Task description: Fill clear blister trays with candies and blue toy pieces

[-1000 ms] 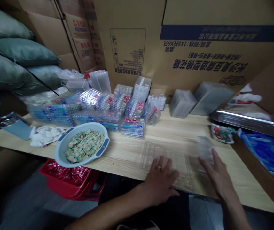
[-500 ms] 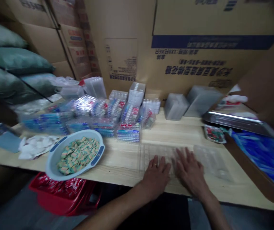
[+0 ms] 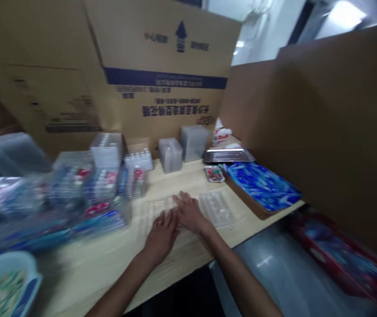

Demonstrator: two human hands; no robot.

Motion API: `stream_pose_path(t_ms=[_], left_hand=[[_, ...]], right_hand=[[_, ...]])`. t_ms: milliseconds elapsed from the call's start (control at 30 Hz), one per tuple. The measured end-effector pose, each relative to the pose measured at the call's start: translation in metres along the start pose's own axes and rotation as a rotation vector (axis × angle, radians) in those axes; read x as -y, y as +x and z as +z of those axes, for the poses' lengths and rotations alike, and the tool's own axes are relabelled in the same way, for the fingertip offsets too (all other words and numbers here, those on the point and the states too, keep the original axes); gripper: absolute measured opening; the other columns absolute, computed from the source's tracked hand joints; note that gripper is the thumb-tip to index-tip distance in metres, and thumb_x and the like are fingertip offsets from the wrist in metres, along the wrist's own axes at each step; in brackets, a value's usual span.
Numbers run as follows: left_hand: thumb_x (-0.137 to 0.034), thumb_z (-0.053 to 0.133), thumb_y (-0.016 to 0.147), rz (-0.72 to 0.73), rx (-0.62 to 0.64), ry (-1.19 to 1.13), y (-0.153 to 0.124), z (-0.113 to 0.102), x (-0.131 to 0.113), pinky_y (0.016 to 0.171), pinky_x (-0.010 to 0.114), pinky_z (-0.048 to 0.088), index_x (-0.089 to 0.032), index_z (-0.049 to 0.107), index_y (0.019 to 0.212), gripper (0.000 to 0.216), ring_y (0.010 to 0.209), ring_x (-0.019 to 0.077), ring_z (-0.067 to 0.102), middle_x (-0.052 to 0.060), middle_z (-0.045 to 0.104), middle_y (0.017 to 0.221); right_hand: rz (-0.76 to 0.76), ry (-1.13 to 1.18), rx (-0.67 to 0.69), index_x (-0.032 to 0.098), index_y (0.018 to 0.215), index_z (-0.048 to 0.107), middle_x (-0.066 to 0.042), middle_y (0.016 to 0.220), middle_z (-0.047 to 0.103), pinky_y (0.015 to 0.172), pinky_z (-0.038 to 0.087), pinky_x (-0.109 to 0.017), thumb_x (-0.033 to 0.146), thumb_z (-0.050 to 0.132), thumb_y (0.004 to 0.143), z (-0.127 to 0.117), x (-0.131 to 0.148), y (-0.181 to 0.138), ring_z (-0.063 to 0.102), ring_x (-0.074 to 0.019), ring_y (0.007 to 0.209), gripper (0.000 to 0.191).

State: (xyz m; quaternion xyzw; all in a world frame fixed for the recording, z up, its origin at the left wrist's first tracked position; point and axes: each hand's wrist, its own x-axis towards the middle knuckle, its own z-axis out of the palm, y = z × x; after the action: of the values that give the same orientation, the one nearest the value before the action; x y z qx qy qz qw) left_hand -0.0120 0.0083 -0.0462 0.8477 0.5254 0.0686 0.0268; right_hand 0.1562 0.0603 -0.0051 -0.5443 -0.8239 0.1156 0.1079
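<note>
View's swung R on my feed and the L hand [image 3: 162, 232] is now right up by the R hand [image 3: 190, 213], both loosely open, gripping nothing I can see, so work's centred on the clear tray [image 3: 150, 212] atop the desk [image 3: 178, 182].

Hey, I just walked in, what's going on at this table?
A person has both hands on or just over a clear tray on the table, the left hand and right hand close together. Blur hides exactly how they touch it. A second clear tray lies to the right of the right hand. Farther right is a box of blue packets; filled packs crowd the left, near a bowl.
</note>
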Motion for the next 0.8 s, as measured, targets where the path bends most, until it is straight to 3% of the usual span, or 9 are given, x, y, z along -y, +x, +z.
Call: stream_pose_path(t_ms=[100,233,333,433,567,800], left_hand=[[-0.034,0.041,0.101,0.029,-0.103,0.063,0.004,0.007,0.009,0.112,0.054,0.04,-0.021,0.054,0.145,0.048,0.144,0.0366,0.041,0.012,0.043,0.157],[-0.041,0.044,0.099,0.108,-0.257,0.146,0.004,0.013,0.015,0.11,0.051,0.042,-0.026,0.059,0.141,0.047,0.144,0.0344,0.042,0.007,0.049,0.153],[-0.041,0.047,0.097,0.145,-0.345,0.186,0.001,0.015,0.018,0.109,0.048,0.043,-0.028,0.061,0.139,0.046,0.143,0.0323,0.044,0.006,0.052,0.151],[-0.042,0.048,0.096,0.161,-0.386,0.202,0.002,0.017,0.021,0.106,0.046,0.045,-0.028,0.062,0.138,0.046,0.14,0.0312,0.047,0.006,0.053,0.15],[-0.043,0.048,0.096,0.159,-0.411,0.212,0.004,0.021,0.024,0.102,0.045,0.048,-0.028,0.063,0.137,0.046,0.137,0.031,0.051,0.006,0.054,0.149],[-0.045,0.05,0.097,0.142,-0.394,0.175,0.005,0.032,0.025,0.103,0.045,0.045,-0.029,0.063,0.138,0.046,0.138,0.0321,0.05,0.007,0.055,0.148]], right_hand=[[0.081,-0.037,-0.178,0.017,0.155,0.039,-0.018,0.16,0.031,0.114,0.029,-0.049,0.024,0.048,0.095,-0.028,-0.031,-0.001,0.027,-0.0338,0.148,0.06],[0.469,-0.146,-0.412,0.014,0.147,0.048,-0.022,0.145,0.047,0.101,0.038,-0.046,0.011,0.04,0.092,-0.077,-0.117,-0.015,0.047,-0.0347,0.128,0.055],[0.729,-0.273,-0.364,0.009,0.142,0.049,-0.025,0.134,0.052,0.096,0.039,-0.046,0.013,0.04,0.095,-0.105,-0.191,-0.026,0.049,-0.0374,0.119,0.048],[0.776,-0.357,-0.255,0.004,0.145,0.042,-0.028,0.137,0.048,0.098,0.037,-0.048,0.015,0.049,0.093,-0.117,-0.246,-0.026,0.046,-0.0403,0.124,0.054],[0.659,-0.381,-0.167,0.015,0.149,0.04,-0.021,0.136,0.052,0.103,0.034,-0.043,0.012,0.058,0.09,-0.115,-0.273,-0.011,0.049,-0.033,0.124,0.062],[0.726,-0.401,-0.121,0.005,0.129,0.059,-0.027,0.121,0.062,0.094,0.045,-0.04,0.008,0.046,0.094,-0.117,-0.275,0.009,0.061,-0.0323,0.114,0.037]])
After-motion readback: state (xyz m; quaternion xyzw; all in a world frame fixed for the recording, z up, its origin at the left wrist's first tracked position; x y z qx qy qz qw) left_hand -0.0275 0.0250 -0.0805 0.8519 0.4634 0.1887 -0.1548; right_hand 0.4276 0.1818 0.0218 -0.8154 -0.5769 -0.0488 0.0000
